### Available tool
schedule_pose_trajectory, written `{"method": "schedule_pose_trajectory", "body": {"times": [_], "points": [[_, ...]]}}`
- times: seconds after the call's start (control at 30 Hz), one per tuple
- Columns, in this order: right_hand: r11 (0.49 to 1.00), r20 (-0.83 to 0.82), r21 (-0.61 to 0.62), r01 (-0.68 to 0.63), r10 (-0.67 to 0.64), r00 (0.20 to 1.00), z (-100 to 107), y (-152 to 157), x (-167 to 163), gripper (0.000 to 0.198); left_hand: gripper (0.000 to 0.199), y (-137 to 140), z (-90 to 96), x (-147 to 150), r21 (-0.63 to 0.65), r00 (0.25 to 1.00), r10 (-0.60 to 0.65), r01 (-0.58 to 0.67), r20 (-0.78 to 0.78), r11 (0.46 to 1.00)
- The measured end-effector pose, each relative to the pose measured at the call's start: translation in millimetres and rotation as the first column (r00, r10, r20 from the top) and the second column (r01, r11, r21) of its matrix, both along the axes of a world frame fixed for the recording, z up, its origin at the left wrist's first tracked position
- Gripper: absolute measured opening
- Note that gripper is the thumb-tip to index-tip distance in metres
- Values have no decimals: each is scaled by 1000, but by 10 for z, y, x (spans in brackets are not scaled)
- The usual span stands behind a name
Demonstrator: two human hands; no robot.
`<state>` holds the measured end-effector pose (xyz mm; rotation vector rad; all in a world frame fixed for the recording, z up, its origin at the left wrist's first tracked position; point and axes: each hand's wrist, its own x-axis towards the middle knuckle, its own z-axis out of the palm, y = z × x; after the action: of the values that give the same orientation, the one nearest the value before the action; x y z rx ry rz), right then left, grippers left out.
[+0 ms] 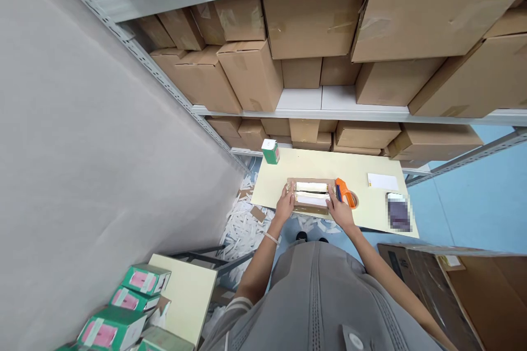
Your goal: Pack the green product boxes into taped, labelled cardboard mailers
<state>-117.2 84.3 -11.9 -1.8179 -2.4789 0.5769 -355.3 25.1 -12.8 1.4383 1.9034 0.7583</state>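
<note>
A small cardboard box (310, 209) lies on the cream table (325, 162) in front of me, close to its near edge. White pieces show along its top, with a dark gap between them; what they are I cannot make out. My left hand (285, 203) grips the box's left end, and my right hand (338, 209) holds its right end. Clear tape seems to stick out by the left fingers. Just beyond the right hand is an orange tape dispenser (346, 193) with a roll of brown tape, close to the box.
A green-and-white box (270, 152) stands at the table's far left. White paper (382, 181) and a blurred-out phone-like object (398, 213) lie right. Shelves of cartons (317, 16) rise behind. Green boxes (135, 301) sit lower left; paper strips (242, 225) litter the floor; a large carton (486, 296) stands right.
</note>
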Motion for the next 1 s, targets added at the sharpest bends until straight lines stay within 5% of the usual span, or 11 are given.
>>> {"method": "schedule_pose_trajectory", "body": {"times": [0.2,0.4,0.77,0.87,1.0], "points": [[994,26,-106,16,-13,1000,-126,-177,69,59,56,-202,-182,68,-144,999,-10,4,-41,990],[984,-5,-168,60,-61,998,-157,-207,27,59,55,-107,-229,18,-161,998,-32,24,-46,987],[975,-19,-191,113,-119,993,-138,592,-154,59,57,590,-190,-22,-122,1000,9,-9,-8,992],[972,8,-186,145,-146,989,-179,648,-194,60,56,737,-142,-17,-148,996,-27,14,-88,989],[971,23,-166,172,-171,985,-222,599,-234,60,58,740,-156,163,-98,913,11,-56,-407,994]]}}
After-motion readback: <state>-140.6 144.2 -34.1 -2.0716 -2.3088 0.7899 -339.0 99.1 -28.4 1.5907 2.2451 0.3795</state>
